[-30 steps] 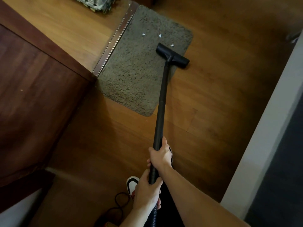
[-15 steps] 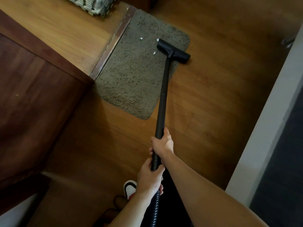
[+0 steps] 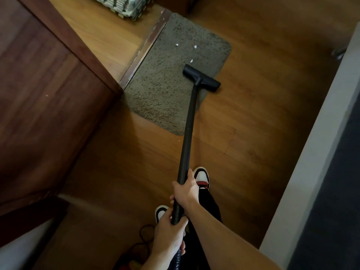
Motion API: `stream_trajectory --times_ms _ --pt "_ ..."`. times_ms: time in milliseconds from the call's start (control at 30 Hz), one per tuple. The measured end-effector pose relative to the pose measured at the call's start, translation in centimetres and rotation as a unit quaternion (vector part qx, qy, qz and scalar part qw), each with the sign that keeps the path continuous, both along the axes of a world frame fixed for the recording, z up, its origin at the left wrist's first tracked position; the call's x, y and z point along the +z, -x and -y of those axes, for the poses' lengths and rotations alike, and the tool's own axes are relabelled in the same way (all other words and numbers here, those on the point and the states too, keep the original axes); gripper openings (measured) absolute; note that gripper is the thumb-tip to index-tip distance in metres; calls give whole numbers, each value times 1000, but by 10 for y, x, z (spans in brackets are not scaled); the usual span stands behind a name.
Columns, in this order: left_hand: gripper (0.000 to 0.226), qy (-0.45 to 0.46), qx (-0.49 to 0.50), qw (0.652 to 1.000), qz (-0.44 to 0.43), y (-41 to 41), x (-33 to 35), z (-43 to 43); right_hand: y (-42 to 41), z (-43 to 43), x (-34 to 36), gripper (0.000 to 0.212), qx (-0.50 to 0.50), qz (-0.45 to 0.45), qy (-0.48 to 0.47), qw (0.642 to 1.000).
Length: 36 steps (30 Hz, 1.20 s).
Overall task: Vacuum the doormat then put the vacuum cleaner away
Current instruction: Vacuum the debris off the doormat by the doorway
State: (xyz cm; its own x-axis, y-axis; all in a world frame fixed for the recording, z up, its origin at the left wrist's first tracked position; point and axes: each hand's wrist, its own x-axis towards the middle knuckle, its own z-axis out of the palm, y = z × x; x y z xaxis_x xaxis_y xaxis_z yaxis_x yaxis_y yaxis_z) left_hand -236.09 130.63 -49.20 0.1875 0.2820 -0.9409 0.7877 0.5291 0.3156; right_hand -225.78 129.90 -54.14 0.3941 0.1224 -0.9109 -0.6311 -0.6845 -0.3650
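Note:
A grey-brown shaggy doormat (image 3: pixel 171 78) lies on the wooden floor beside a metal door threshold (image 3: pixel 145 48). Three white scraps (image 3: pixel 195 46) sit on its far half. The black vacuum nozzle (image 3: pixel 201 77) rests on the mat's right edge, partly over bare floor, just short of the nearest scrap. The long black vacuum tube (image 3: pixel 187 137) runs back to me. My right hand (image 3: pixel 188 189) grips the tube higher up. Lower down, my left hand (image 3: pixel 169 228) holds the tube's end where the ribbed hose (image 3: pixel 176 261) begins.
A dark wooden door or cabinet (image 3: pixel 44 106) fills the left. A white wall edge (image 3: pixel 311 152) runs down the right. Stacked egg-tray-like cartons (image 3: pixel 124 4) sit at the top. My two shoes (image 3: pixel 201 177) stand below the tube; a black cord (image 3: pixel 145 235) loops on the floor.
The nozzle has been pulled back toward me along the mat's right edge, away from the scraps. Both hands moved back with the tube.

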Motion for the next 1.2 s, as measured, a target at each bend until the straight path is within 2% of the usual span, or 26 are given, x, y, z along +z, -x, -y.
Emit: stream_trajectory --times_ms 200,567,900,1200 --pt "3 24 18 1000 3 25 13 -6 27 -5 7 74 16 25 0 1000" --pt "13 32 45 998 -6 50 20 -3 55 -7 8 74 59 44 1 997" --pt "6 49 57 997 22 2 10 -17 3 -21 -3 76 59 39 -4 997" --pt "3 53 59 997 10 -60 -4 -36 -63 -44 -8 71 71 32 -15 997"
